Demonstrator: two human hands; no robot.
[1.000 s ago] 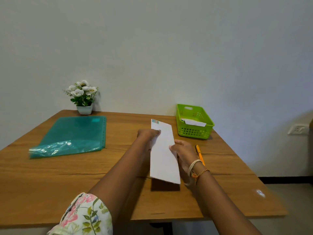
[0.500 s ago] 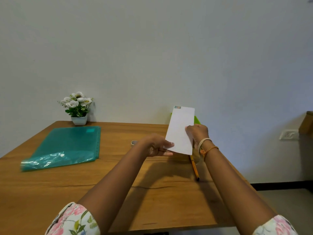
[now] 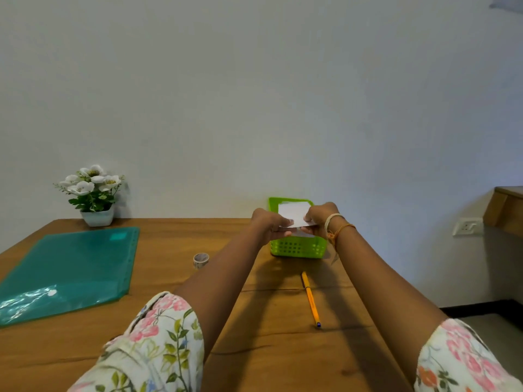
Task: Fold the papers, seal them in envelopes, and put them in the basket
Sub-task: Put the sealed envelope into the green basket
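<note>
The envelope [image 3: 294, 215], upright over the desk [image 3: 169, 250] half a second ago, now lies flat above the green basket [image 3: 297, 247] at far right, left hand [image 3: 270, 223] and right hand [image 3: 319, 219] pinching its near edge; release looks imminent

Bare table [image 3: 175, 244] lies between folder [image 3: 68, 267] and basket [image 3: 297, 247]; tape roll [image 3: 201, 260] and pen [image 3: 310, 298] interrupt it.
</note>
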